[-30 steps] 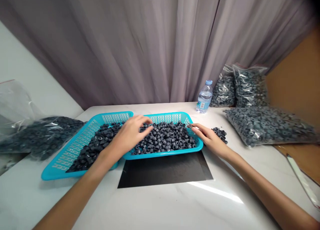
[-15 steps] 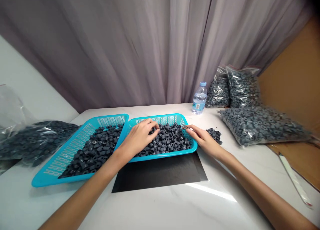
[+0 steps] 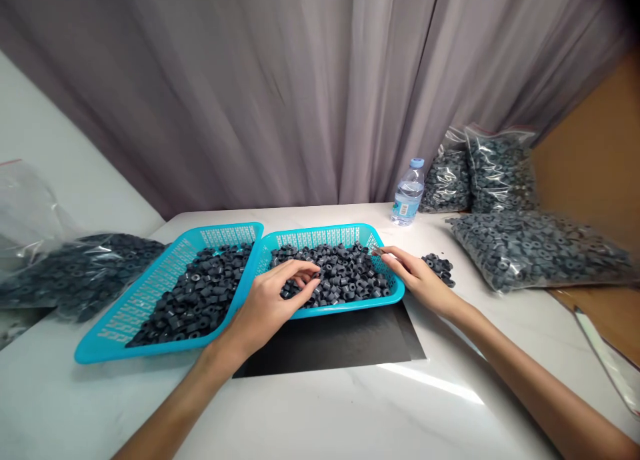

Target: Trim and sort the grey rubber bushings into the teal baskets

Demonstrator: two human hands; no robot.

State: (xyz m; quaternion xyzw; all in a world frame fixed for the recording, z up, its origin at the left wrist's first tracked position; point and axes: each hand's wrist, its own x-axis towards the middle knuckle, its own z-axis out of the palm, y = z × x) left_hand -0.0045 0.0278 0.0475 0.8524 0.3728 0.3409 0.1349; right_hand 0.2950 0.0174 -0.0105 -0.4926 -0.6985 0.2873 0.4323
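My left hand point(image 3: 277, 293) hovers over the front left of the right-hand blue basket point(image 3: 320, 310), thumb and fingers closed in a pinch. A small dark grey ring-shaped part point(image 3: 316, 274) shows at its fingertips. That basket is filled with many such grey parts point(image 3: 345, 270), short and with a hole through the middle. At the basket's right rim, my right hand point(image 3: 423, 280) is closed on a small thin metal tool point(image 3: 378, 251). Only the tool's tip shows, so its kind is unclear.
A second blue basket point(image 3: 113, 327) of similar parts stands at the left. Loose parts point(image 3: 440, 268) lie beyond my right hand. A water bottle point(image 3: 407, 193), filled plastic bags point(image 3: 540, 247) and a black sheet point(image 3: 330, 347) are on the white table point(image 3: 350, 420).
My left hand has drawn back toward me from over the pile, still pinching. My right hand stays by the rim with the tool. The whole view has shifted slightly.
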